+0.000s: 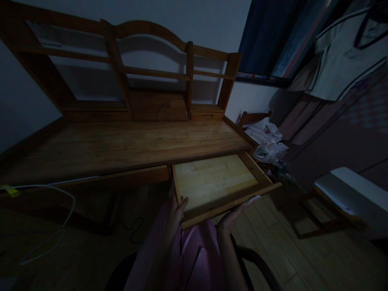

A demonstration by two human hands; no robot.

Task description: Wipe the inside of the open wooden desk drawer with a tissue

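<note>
A wooden drawer [218, 178] is pulled out from under the desktop, its pale bottom bare apart from small dark marks. My left hand [178, 210] grips the drawer's left side near the front corner, thumb over the top edge. At the drawer's front panel, my right hand [232, 218] is closed, with a white cloth or tissue [252, 200] showing at its fingers. The cloth lies against the outside of the front panel. Part of the right fingers is hidden behind or under that panel.
The wooden desk [145, 137] has a shelf hutch at its back. A white cable [71, 202] hangs at left. Plastic bags [266, 141] rest on a chair to the right. A low wooden stool [321, 210] with white items stands farther right. Clothes [348, 56] hang above.
</note>
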